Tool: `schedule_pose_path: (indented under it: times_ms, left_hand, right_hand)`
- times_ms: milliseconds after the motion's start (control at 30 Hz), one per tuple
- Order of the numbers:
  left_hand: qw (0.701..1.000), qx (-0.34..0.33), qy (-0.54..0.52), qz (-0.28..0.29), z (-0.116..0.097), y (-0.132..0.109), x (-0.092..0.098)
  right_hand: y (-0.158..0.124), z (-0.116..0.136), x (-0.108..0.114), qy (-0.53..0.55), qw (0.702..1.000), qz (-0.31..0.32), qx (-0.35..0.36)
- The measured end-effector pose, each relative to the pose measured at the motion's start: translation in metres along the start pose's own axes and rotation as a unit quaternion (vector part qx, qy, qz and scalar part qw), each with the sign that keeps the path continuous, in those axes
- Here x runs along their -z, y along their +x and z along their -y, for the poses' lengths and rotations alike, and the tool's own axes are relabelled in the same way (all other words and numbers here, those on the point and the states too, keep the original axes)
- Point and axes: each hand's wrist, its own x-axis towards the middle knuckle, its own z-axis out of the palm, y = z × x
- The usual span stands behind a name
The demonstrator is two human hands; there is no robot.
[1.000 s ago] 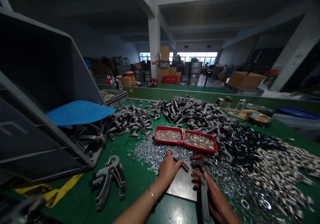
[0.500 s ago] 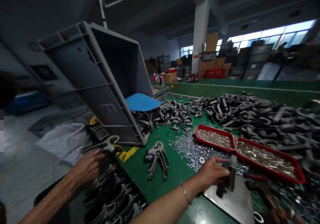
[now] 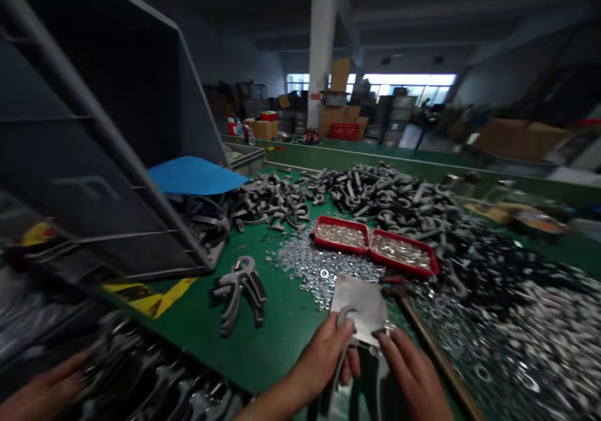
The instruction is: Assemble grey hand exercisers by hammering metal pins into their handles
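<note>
My left hand (image 3: pixel 328 358) is closed around a grey curved handle piece (image 3: pixel 344 318) at the near edge of a square metal plate (image 3: pixel 359 301). My right hand (image 3: pixel 413 374) is right beside it, fingertips at the plate's edge and against the same piece; its grip is hidden. A hammer with a red head (image 3: pixel 393 285) and long handle lies just right of the plate. An assembled grey hand-grip (image 3: pixel 239 292) lies on the green table (image 3: pixel 282 339) to the left.
Two red trays (image 3: pixel 373 245) of small metal parts sit behind the plate, among loose washers (image 3: pixel 310 267). Piles of grey handles (image 3: pixel 375 195) and metal sleeves (image 3: pixel 530 321) cover the table. A tipped grey crate (image 3: pixel 117 176) stands left. Another person's hand (image 3: pixel 42 389) reaches into a bin of grips.
The view swung back right. My left hand came toward me, now holding a grey handle at the plate's near edge, and my right hand joined it. The hammer lies let go beside the plate.
</note>
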Motion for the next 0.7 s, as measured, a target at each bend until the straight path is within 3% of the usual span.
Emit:
schedule_pose_path:
  times_ms: [167,333,500,600,700]
  left_hand:
    - [0.997,0.040,0.057,0.018,-0.001,-0.009,-0.007]
    - [0.991,0.047,0.123,0.023,0.000,-0.012,-0.018]
    - [0.975,0.038,0.217,-0.005,0.002,-0.013,-0.025]
    - [0.949,0.002,0.316,-0.002,-0.001,-0.014,-0.021]
    - [0.898,-0.058,0.435,0.024,-0.005,-0.014,-0.011]
  right_hand:
    - [-0.006,0.026,-0.007,-0.006,0.999,0.047,0.022]
    - [-0.013,0.022,-0.006,-0.006,0.998,0.064,0.024]
    - [-0.015,0.016,-0.010,0.016,0.999,0.025,0.028]
    - [-0.018,0.014,-0.010,0.035,0.998,0.035,0.025]
    - [-0.019,0.016,-0.001,0.048,0.996,0.070,0.023]
